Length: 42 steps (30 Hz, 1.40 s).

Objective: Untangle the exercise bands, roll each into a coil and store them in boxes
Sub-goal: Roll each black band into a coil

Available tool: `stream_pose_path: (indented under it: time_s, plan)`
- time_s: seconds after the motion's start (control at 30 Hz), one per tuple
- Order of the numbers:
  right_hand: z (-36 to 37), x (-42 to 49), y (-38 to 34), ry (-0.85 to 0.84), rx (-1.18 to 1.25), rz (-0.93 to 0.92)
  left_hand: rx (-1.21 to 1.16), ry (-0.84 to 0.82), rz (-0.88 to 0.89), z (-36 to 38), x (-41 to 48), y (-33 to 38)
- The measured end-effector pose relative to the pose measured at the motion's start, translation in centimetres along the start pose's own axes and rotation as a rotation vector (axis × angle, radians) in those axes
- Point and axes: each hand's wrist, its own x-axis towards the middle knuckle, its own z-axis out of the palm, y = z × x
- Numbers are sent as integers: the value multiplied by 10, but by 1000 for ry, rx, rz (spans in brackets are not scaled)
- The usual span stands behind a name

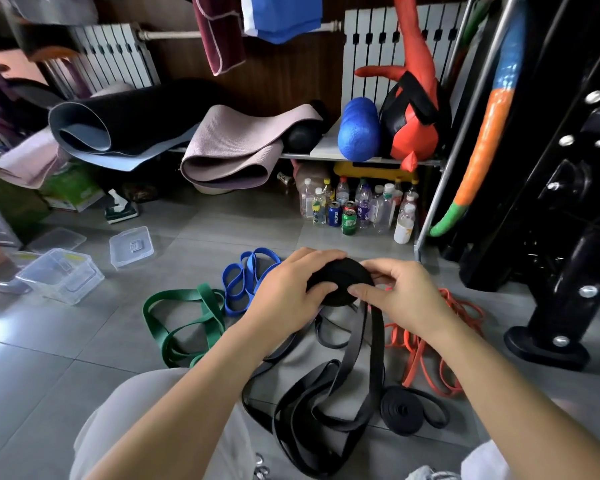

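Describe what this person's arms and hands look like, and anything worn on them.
Both arms are bare as far as the bottom edge of the picture, with no sleeves in view. The left hand and right hand wear no gloves. No watch, bracelet or ring is visible on the sides that the head view shows.

**Location:** workout and equipment-storage corner, a home gym or small gym.

**Floor:** grey tiles (84, 341).

**Back wall:** dark wood panelling (284, 74), 2 white radiators (111, 53).

**Low shelf (326, 156):**
- rolled black mat (125, 116)
- rolled mauve mat (236, 150)
- blue foam roller (359, 133)
- red-and-black punch bag (413, 129)

**Right side:** black bolted machine frame (568, 209) standing on a foot plate.

**Under the shelf:** cluster of plastic bottles and drink cans (357, 209).

**Loose on the tiles:**
- green band (184, 327)
- blue band (239, 282)
- orange band (426, 351)
- black band (361, 358)

**At left:** clear plastic boxes (63, 275), open.
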Motion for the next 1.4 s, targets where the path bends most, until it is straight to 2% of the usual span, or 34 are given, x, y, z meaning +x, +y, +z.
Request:
stream_pose_path:
  time_s: [0.23,0.53,0.67,0.8,1.0,1.07,1.17,1.23,1.3,1.4]
  plan:
    - [0,3,-4,-53,27,32,-56,3,-19,-5,-1,-4]
    - [-6,-4,-5,-53,75,15,-84,-69,-6,-12,2,3]
    - [-5,-7,-4,-34,119,-5,-96,-44,-43,-10,-1,4]
    - [-7,-5,3,-54,165,16,-206,16,-111,-6,-1,4]
    - [3,-6,8,-55,361,66,-483,88,-167,-9,2,6]
    - [4,-6,6,-33,367,53,-421,44,-152,-10,1,9]
    - [3,-7,5,-39,213,15,27,-2,17,-10,-4,12]
    - [2,-7,4,-54,126,2,191,-38,159,-8,-6,10]
    - [2,-6,3,-53,112,-16,154,-40,146,-7,-6,9]
    - [0,-4,2,14,200,-1,-57,32,25,-8,-3,8]
